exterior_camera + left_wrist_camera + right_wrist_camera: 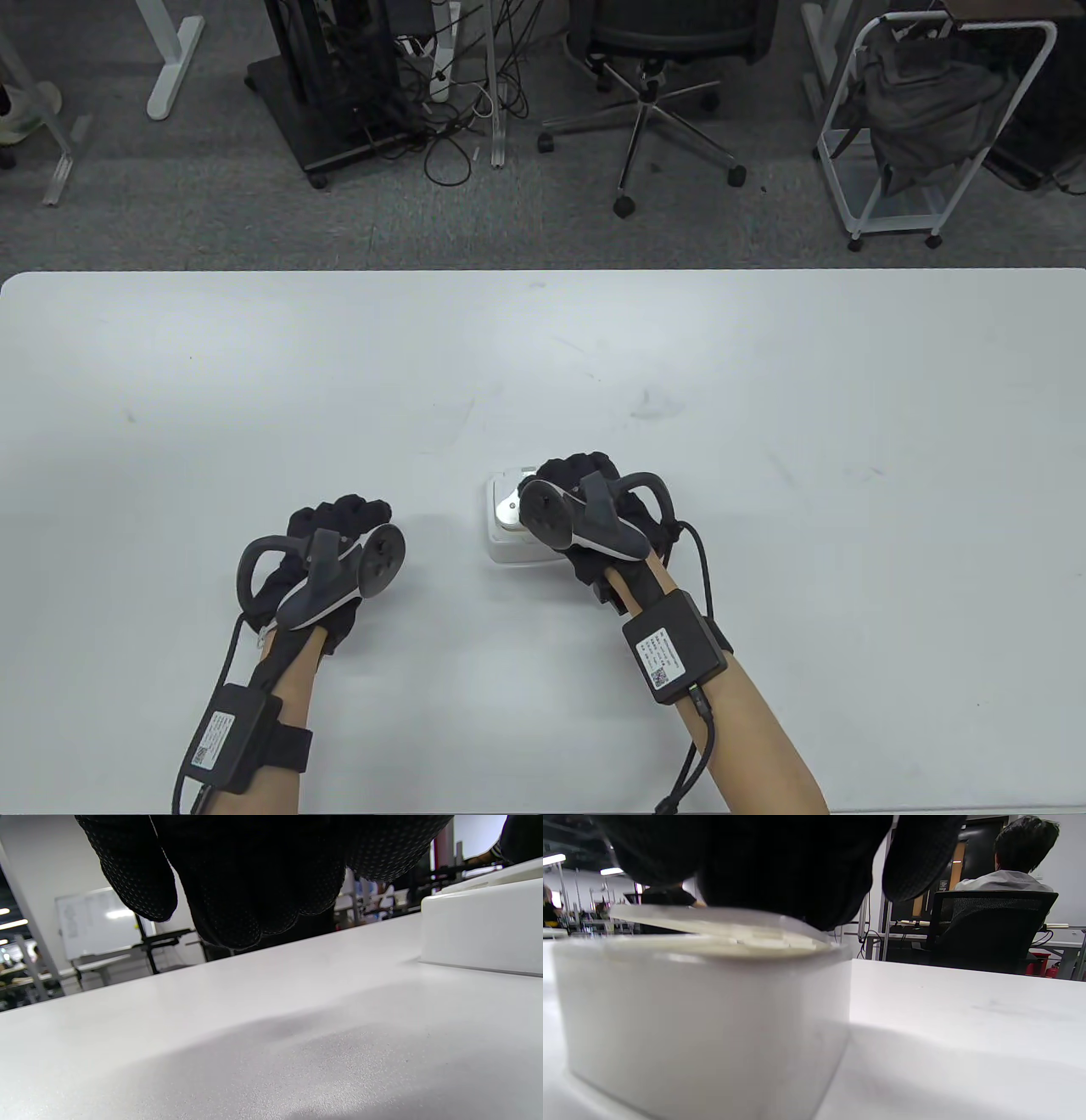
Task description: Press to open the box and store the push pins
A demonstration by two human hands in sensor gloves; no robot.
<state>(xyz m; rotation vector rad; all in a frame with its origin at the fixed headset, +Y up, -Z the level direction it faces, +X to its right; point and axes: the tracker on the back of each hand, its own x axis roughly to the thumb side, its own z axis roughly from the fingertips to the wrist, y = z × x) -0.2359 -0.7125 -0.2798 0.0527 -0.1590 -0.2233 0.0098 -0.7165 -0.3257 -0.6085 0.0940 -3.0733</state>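
A small white box [512, 550] stands on the table near the front, right of centre. My right hand [584, 482] lies on top of it, and its fingers press on the lid. The right wrist view shows the box [704, 1018] close up: its thin lid [712, 923] is tilted, down under my gloved fingers [797, 878] and slightly raised at the left. My left hand [341, 525] rests on the table to the box's left, apart from it, loosely curled and holding nothing. The left wrist view catches the box's side [483, 929]. No push pins show in any view.
The white table [764, 407] stretches wide around both hands. Beyond its far edge stand an office chair [653, 76], a white rack [925, 119] and cables on the floor. A seated person [1009, 861] shows in the right wrist view's background.
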